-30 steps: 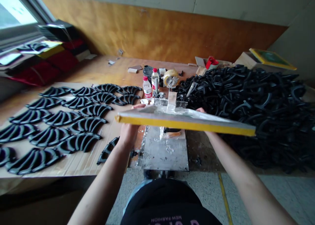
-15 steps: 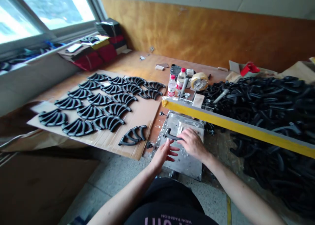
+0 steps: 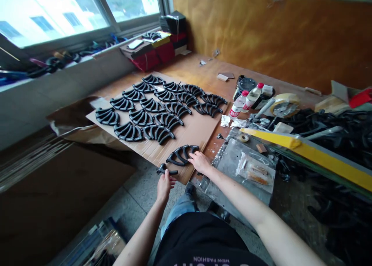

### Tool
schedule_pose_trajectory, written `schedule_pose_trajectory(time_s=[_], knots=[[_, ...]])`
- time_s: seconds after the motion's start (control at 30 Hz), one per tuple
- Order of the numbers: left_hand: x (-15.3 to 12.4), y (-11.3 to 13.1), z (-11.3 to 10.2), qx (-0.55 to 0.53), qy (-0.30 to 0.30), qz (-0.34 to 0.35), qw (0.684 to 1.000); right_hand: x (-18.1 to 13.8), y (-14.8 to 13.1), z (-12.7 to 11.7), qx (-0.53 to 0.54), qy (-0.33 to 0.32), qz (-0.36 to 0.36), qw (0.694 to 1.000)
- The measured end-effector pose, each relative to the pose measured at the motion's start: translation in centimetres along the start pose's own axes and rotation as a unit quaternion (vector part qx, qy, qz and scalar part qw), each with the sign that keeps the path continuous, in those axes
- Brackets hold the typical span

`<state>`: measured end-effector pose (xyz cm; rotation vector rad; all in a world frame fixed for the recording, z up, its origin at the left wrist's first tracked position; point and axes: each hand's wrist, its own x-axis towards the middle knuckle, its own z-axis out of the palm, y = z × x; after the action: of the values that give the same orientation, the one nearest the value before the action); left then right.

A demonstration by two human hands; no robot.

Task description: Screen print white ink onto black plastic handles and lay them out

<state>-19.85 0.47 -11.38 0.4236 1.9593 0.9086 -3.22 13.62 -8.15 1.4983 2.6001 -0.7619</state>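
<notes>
My left hand [image 3: 164,182] is closed round a single black curved plastic piece [image 3: 164,170] at the near edge of the cardboard sheet [image 3: 194,132]. My right hand [image 3: 200,162] rests with fingers down on the end of a small fan of black curved pieces [image 3: 180,155] lying on the same sheet. Rows of similar fanned black pieces [image 3: 157,107] cover the cardboard farther out. To the right lies a metal plate [image 3: 232,161] with a taped clear patch, and the yellow-edged screen frame [image 3: 308,151] is raised above it.
A big heap of black plastic parts [image 3: 334,130] fills the right of the table. Two small bottles [image 3: 247,100], a tape roll [image 3: 283,105] and a black tub stand behind the plate. Red and black boxes [image 3: 158,45] sit by the window. Cardboard lies on the floor at left.
Both hands left the metal plate and moved left to the cardboard. The left hand now grips a black piece, the right touches the near fan. My view swung left; the frame stays raised.
</notes>
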Motion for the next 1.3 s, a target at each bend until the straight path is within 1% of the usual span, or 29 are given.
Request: schedule_pose_trajectory(time_s=[0.13, 0.27, 0.37, 0.47, 0.6, 0.73, 0.87, 0.97, 1.07, 1.2, 1.3], knots=[[1.3, 0.4, 0.1, 0.032, -0.045, -0.009, 0.998, 1.2, -0.4, -0.2, -0.019, 0.003, -0.009, 1.000], [2.0, 0.9, 0.0, 0.030, -0.071, -0.022, 0.997, 1.1, -0.5, -0.9, -0.040, -0.011, -0.027, 0.999], [1.9, 1.3, 0.1, 0.017, -0.080, -0.031, 0.996, 0.5, -1.9, -0.9, -0.079, 0.015, -0.030, 0.996], [1.8, 1.6, 0.3, 0.008, -0.084, -0.042, 0.996, 0.0, -4.1, -0.3, -0.080, 0.018, -0.050, 0.995], [1.8, 2.0, 0.4, 0.003, -0.087, -0.052, 0.995, 0.2, -6.1, 0.8, -0.077, 0.005, -0.037, 0.996], [1.9, 1.9, 0.4, 0.001, -0.095, -0.054, 0.994, 0.5, -6.5, 1.7, -0.090, -0.007, -0.055, 0.994], [1.8, 1.8, 0.4, 0.001, -0.111, -0.041, 0.993, 0.5, -6.6, 2.2, -0.083, -0.003, -0.037, 0.996], [2.2, 2.8, 0.8, 0.010, -0.126, -0.006, 0.992, 1.0, -5.9, 1.5, -0.067, 0.014, -0.022, 0.997], [3.7, 5.4, 2.2, 0.031, -0.152, 0.067, 0.986, 2.8, -4.0, -0.4, -0.046, 0.058, 0.018, 0.997], [6.4, 9.4, 5.3, 0.087, -0.173, 0.188, 0.963, 7.2, -0.5, -3.8, -0.021, 0.111, 0.134, 0.984], [7.9, 10.6, 7.0, 0.149, -0.154, 0.262, 0.941, 11.0, 1.4, -5.5, -0.015, 0.131, 0.220, 0.966]])
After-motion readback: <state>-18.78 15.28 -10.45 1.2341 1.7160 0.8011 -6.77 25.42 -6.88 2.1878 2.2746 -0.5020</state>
